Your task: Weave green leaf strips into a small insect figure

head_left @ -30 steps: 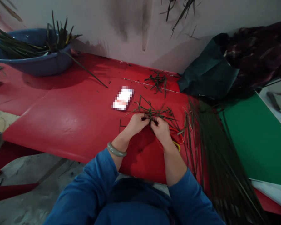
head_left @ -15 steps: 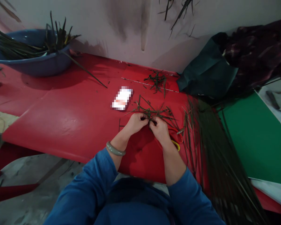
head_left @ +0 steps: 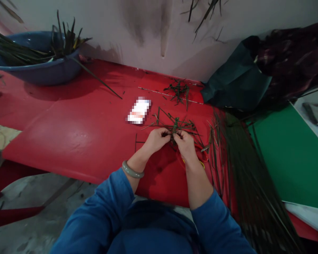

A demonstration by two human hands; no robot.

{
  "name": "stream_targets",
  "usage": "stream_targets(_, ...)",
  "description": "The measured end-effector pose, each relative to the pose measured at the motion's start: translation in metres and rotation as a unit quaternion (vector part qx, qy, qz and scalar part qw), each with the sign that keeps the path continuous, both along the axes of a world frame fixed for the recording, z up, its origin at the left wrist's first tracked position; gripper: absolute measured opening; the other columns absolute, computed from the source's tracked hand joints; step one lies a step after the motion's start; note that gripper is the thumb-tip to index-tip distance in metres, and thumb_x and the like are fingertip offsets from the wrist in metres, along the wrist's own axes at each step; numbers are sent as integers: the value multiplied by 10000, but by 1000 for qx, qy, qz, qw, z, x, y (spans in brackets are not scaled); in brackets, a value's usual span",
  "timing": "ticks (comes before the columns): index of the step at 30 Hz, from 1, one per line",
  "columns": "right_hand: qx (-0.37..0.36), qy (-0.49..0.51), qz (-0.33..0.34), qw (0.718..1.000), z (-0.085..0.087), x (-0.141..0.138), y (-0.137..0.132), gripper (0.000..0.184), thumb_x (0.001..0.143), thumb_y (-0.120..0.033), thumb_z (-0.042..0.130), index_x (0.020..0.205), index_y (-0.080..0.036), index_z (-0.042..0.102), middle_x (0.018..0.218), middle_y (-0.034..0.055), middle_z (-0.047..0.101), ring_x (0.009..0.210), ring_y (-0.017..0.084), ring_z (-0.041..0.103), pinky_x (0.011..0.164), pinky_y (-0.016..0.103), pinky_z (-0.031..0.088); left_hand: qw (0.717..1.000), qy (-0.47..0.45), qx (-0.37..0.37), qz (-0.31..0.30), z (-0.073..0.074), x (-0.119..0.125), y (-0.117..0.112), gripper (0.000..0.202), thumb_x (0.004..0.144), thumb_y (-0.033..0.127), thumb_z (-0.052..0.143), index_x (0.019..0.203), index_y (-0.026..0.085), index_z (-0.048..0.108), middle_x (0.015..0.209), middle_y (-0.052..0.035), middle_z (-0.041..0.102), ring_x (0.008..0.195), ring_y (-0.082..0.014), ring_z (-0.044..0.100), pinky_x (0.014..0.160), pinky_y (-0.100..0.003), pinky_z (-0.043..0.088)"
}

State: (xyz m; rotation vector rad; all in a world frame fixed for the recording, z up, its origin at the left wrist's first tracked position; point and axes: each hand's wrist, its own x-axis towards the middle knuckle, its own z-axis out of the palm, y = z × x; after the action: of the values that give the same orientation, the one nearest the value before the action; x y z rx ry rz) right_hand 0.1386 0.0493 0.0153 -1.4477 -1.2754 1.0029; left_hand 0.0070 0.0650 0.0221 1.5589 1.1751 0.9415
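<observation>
My left hand [head_left: 158, 140] and my right hand [head_left: 186, 144] meet over the red table, fingertips pinched close together. Between them they hold a small woven piece of green leaf strips [head_left: 176, 123], its knotted end pointing away from me. My fingers cover its near part. Loose leaf strips and stems [head_left: 159, 116] lie on the table just beyond and around the hands. Under my right wrist, scissors with red and yellow handles [head_left: 203, 155] are partly hidden. A grey-green bangle [head_left: 133, 170] circles my left wrist.
A pixelated phone [head_left: 139, 110] lies beyond my left hand. Leaf scraps [head_left: 178, 91] sit near the wall. A blue basin [head_left: 50, 72] with long leaves stands far left. Long palm fronds [head_left: 250, 176] and a green board [head_left: 286, 155] occupy the right, below a dark bag [head_left: 237, 83].
Both hands have shifted slightly to the right. More of the woven leaf piece now shows beyond my fingertips, its knotted end raised.
</observation>
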Motion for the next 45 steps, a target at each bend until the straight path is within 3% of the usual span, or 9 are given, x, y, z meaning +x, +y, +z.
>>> stream_targets(7, 4, 14, -37, 999, 1, -1, -1, 179, 672, -342, 542, 732, -176, 567, 639, -20, 575, 567, 115, 493, 543, 238, 399, 999, 28, -8, -14, 0, 1, 0, 105, 652, 188, 508, 628, 133, 594, 566, 16, 549, 551, -86, 469, 560, -221, 378)
stream_targets(13, -30, 119, -47, 991, 9, -4, -2, 180, 638, -337, 562, 721, -181, 526, 589, -41, 526, 494, 90, 439, 494, 225, 379, 989, -96, -109, -31, 5, 4, -4, 83, 653, 179, 507, 636, 130, 573, 544, 24, 539, 516, -73, 487, 536, -212, 389)
stream_targets(20, -28, 126, -68, 989, 12, -6, -2, 241, 683, -406, 540, 783, -187, 531, 643, -17, 544, 533, 105, 477, 514, 240, 426, 971, -184, -150, -1, 13, 5, -6, 55, 636, 146, 531, 671, 127, 569, 568, 33, 557, 515, -56, 489, 555, -201, 420)
stream_targets(27, 65, 14, -112, 991, 11, -4, -7, 259, 738, -409, 520, 839, -175, 562, 722, 17, 594, 613, 126, 534, 575, 255, 453, 980, -160, -102, 57, 9, 4, -2, 45, 630, 160, 537, 665, 138, 555, 586, 36, 545, 536, -63, 476, 572, -216, 400)
stream_targets(32, 154, -74, -54, 984, 13, -6, -13, 190, 767, -352, 519, 826, -200, 617, 810, 41, 628, 778, 166, 581, 737, 315, 470, 988, -129, -63, 60, 2, 3, 0, 49, 625, 156, 529, 664, 138, 552, 616, 23, 550, 571, -73, 479, 584, -221, 394)
stream_targets(35, 160, -142, -6, 977, 12, -6, -12, 202, 787, -319, 487, 868, -217, 641, 852, 45, 645, 826, 175, 586, 786, 339, 460, 989, -116, -51, 71, 0, 3, 0, 63, 624, 163, 529, 677, 139, 553, 630, 20, 549, 581, -76, 480, 588, -225, 395)
stream_targets(45, 141, -168, -12, 976, 5, -3, -6, 225, 779, -345, 501, 857, -198, 652, 841, 52, 657, 807, 180, 588, 759, 322, 454, 997, -41, -9, 60, 4, 3, -2, 45, 648, 180, 526, 661, 143, 548, 623, 23, 546, 579, -79, 464, 577, -225, 374)
